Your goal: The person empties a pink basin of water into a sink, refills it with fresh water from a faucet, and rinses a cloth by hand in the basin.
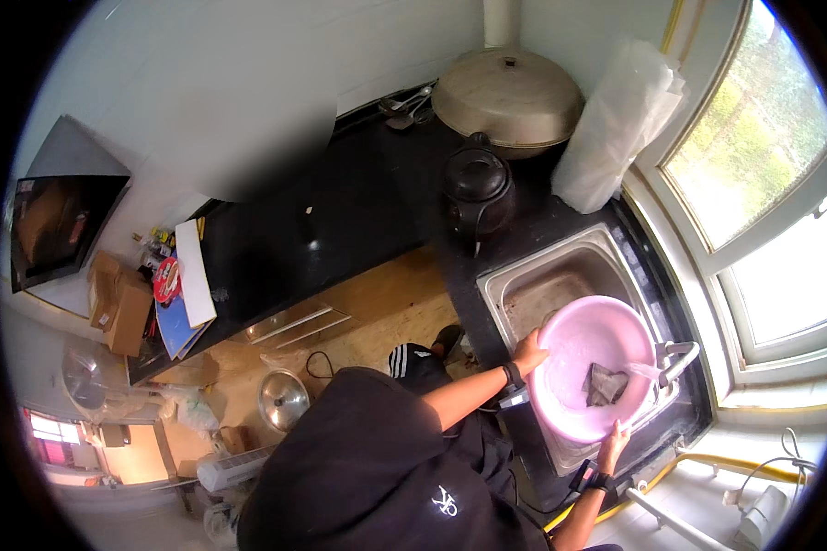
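Note:
A pink plastic basin (565, 413) is held tilted over the stainless steel sink (544, 275). My left hand (529, 355) grips its rim on the left, and my right hand (615, 441) grips the rim at the lower right. Water runs from the faucet (679, 361) into the basin. A dark grey cloth (605, 384), folded or crumpled, lies in the basin near the stream. Part of the sink is hidden beneath the basin.
On the black countertop (372, 179) stand a dark kettle (479, 182), a large domed metal lid (510, 96) and a wrapped plastic roll (610, 131). Utensils (410, 110) lie by the wall. An open window (779, 289) borders the sink. Yellow piping (717, 465) runs along the wall.

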A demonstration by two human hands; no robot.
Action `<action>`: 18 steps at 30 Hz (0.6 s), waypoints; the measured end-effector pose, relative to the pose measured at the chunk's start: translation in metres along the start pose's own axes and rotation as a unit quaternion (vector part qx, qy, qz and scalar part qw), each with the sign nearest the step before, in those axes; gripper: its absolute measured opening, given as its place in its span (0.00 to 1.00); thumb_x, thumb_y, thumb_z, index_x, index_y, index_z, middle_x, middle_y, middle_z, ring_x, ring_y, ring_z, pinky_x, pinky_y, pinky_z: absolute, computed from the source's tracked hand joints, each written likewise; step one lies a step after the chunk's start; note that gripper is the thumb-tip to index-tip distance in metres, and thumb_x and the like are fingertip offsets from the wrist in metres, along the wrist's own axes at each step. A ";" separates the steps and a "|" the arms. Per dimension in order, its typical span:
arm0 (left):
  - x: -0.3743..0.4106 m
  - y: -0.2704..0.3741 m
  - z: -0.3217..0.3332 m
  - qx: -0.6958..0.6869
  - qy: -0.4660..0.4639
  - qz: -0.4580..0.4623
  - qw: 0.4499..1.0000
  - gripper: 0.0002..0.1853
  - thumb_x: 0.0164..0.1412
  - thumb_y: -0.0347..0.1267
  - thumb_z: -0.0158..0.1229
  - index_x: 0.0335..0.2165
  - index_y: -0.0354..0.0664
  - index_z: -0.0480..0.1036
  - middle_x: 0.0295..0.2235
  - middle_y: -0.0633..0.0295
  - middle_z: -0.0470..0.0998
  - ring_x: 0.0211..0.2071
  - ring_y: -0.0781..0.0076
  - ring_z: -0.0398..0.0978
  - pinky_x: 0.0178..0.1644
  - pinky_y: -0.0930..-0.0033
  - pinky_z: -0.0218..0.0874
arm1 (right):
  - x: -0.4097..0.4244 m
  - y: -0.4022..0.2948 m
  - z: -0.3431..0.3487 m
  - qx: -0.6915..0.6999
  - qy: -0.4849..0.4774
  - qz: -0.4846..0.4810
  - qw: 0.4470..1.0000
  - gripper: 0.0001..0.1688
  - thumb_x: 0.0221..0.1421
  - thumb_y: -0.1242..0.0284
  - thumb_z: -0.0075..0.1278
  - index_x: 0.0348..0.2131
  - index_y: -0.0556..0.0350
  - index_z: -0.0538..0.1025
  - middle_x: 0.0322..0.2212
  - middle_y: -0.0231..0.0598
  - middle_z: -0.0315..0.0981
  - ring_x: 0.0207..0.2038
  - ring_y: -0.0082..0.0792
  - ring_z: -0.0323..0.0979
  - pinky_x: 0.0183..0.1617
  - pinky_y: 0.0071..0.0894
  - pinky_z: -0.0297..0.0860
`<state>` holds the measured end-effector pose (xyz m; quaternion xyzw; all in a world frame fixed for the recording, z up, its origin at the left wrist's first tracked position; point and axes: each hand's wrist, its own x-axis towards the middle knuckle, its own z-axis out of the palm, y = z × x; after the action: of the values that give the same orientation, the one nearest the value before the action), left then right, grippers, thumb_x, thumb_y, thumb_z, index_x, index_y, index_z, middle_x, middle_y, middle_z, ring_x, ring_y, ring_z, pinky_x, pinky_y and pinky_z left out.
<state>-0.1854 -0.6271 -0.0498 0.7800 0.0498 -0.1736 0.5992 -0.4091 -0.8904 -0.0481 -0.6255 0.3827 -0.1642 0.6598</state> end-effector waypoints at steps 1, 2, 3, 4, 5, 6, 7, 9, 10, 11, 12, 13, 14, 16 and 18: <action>0.003 -0.003 -0.001 -0.013 -0.004 0.027 1.000 0.23 0.41 0.29 0.56 0.41 0.43 0.69 0.34 0.49 0.76 0.37 0.50 0.74 0.42 0.57 0.65 | 0.002 0.003 -0.003 -0.025 0.001 -0.009 1.000 0.17 0.57 0.75 0.45 0.46 0.62 0.66 0.34 0.33 0.67 0.32 0.24 0.64 0.37 0.24 0.62; 0.004 -0.001 -0.001 -0.007 -0.014 0.030 0.999 0.24 0.41 0.29 0.56 0.42 0.43 0.68 0.34 0.49 0.76 0.38 0.51 0.74 0.42 0.58 0.65 | 0.006 0.005 -0.004 -0.050 0.001 -0.018 0.999 0.17 0.57 0.76 0.44 0.46 0.62 0.66 0.34 0.33 0.67 0.33 0.24 0.64 0.38 0.24 0.63; 0.004 -0.001 -0.005 0.003 -0.021 0.030 0.999 0.24 0.41 0.29 0.55 0.43 0.42 0.68 0.35 0.49 0.76 0.38 0.52 0.74 0.43 0.59 0.65 | -0.007 -0.010 0.008 -0.049 -0.010 -0.035 0.998 0.18 0.57 0.76 0.44 0.47 0.63 0.65 0.35 0.34 0.67 0.34 0.25 0.65 0.39 0.24 0.63; 0.004 0.000 -0.007 0.013 -0.029 0.030 0.999 0.25 0.41 0.29 0.55 0.44 0.42 0.68 0.35 0.49 0.76 0.38 0.53 0.74 0.43 0.60 0.65 | -0.006 -0.008 0.012 -0.019 -0.020 -0.029 0.999 0.18 0.57 0.76 0.44 0.47 0.62 0.65 0.35 0.34 0.67 0.34 0.25 0.65 0.39 0.24 0.63; 0.005 0.001 -0.004 0.013 -0.035 0.029 0.999 0.27 0.40 0.29 0.56 0.45 0.43 0.68 0.36 0.49 0.76 0.38 0.55 0.75 0.43 0.61 0.65 | -0.007 -0.009 0.011 0.009 -0.024 -0.027 0.999 0.18 0.57 0.76 0.44 0.47 0.62 0.65 0.35 0.34 0.67 0.34 0.25 0.65 0.39 0.24 0.63; 0.006 0.002 -0.003 0.013 -0.049 0.024 0.998 0.27 0.40 0.29 0.56 0.45 0.43 0.68 0.36 0.50 0.76 0.38 0.56 0.75 0.43 0.62 0.65 | -0.008 -0.009 0.009 0.037 -0.029 -0.024 0.999 0.18 0.57 0.76 0.44 0.47 0.62 0.65 0.35 0.34 0.67 0.34 0.25 0.65 0.39 0.24 0.63; 0.007 0.001 -0.005 0.013 -0.063 0.018 0.998 0.28 0.40 0.29 0.57 0.46 0.43 0.68 0.36 0.51 0.76 0.38 0.57 0.75 0.43 0.62 0.65 | -0.010 -0.007 0.010 0.028 -0.018 -0.026 0.999 0.17 0.57 0.76 0.44 0.46 0.62 0.66 0.34 0.33 0.68 0.33 0.24 0.65 0.38 0.23 0.63; 0.011 -0.003 -0.006 -0.006 -0.094 -0.006 0.996 0.29 0.39 0.32 0.58 0.47 0.45 0.69 0.35 0.54 0.77 0.37 0.62 0.76 0.43 0.64 0.66 | -0.012 -0.007 0.015 0.008 0.002 -0.033 0.999 0.14 0.57 0.75 0.43 0.44 0.61 0.68 0.32 0.32 0.68 0.31 0.22 0.65 0.35 0.22 0.62; 0.013 -0.005 -0.005 0.013 -0.104 -0.022 0.994 0.28 0.39 0.33 0.59 0.45 0.43 0.70 0.34 0.53 0.78 0.36 0.61 0.76 0.41 0.64 0.67 | -0.012 -0.008 0.016 0.019 0.009 -0.029 0.999 0.14 0.57 0.75 0.44 0.44 0.61 0.68 0.31 0.32 0.68 0.31 0.22 0.65 0.35 0.22 0.62; 0.013 -0.001 -0.007 0.033 -0.116 -0.038 0.992 0.27 0.39 0.34 0.59 0.44 0.41 0.71 0.33 0.53 0.78 0.34 0.61 0.76 0.40 0.64 0.67 | -0.011 -0.003 0.014 0.031 0.019 -0.026 0.999 0.14 0.57 0.76 0.44 0.44 0.61 0.68 0.31 0.31 0.68 0.31 0.22 0.64 0.35 0.22 0.62; 0.014 0.003 -0.007 0.053 -0.128 -0.054 0.989 0.26 0.40 0.35 0.59 0.42 0.40 0.72 0.32 0.52 0.78 0.33 0.61 0.77 0.39 0.65 0.68 | -0.008 0.002 0.013 0.043 0.029 -0.023 0.998 0.14 0.57 0.76 0.44 0.44 0.60 0.68 0.31 0.31 0.68 0.31 0.22 0.64 0.35 0.22 0.62; 0.014 0.007 -0.006 0.095 -0.138 -0.118 0.979 0.23 0.40 0.36 0.59 0.37 0.34 0.74 0.29 0.50 0.78 0.30 0.60 0.77 0.34 0.65 0.69 | -0.006 0.005 0.009 0.040 0.029 -0.033 0.998 0.14 0.57 0.76 0.44 0.44 0.59 0.68 0.30 0.31 0.67 0.30 0.22 0.64 0.35 0.23 0.62; 0.016 0.005 -0.007 0.092 -0.146 -0.122 0.977 0.23 0.40 0.36 0.59 0.37 0.35 0.74 0.30 0.49 0.78 0.32 0.59 0.77 0.36 0.64 0.68 | -0.006 0.005 0.009 0.038 0.017 -0.025 0.999 0.16 0.57 0.76 0.44 0.46 0.61 0.66 0.33 0.32 0.67 0.32 0.23 0.64 0.37 0.23 0.62; 0.019 0.000 -0.009 0.086 -0.163 -0.131 0.974 0.25 0.39 0.37 0.59 0.39 0.37 0.73 0.33 0.47 0.77 0.35 0.56 0.77 0.40 0.63 0.67 | -0.006 0.004 0.010 0.034 -0.006 -0.010 0.999 0.20 0.57 0.77 0.43 0.50 0.63 0.64 0.37 0.35 0.68 0.36 0.25 0.65 0.41 0.24 0.63; 0.017 0.007 -0.008 0.071 -0.174 -0.119 0.975 0.24 0.39 0.35 0.59 0.39 0.37 0.73 0.33 0.47 0.77 0.36 0.56 0.76 0.41 0.63 0.67 | -0.007 0.006 0.006 0.008 0.009 -0.009 1.000 0.21 0.57 0.77 0.43 0.50 0.63 0.64 0.38 0.35 0.67 0.36 0.25 0.65 0.41 0.24 0.63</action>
<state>-0.1656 -0.6236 -0.0470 0.7669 0.0244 -0.3797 0.5169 -0.4114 -0.8803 -0.0516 -0.6221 0.3814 -0.1785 0.6601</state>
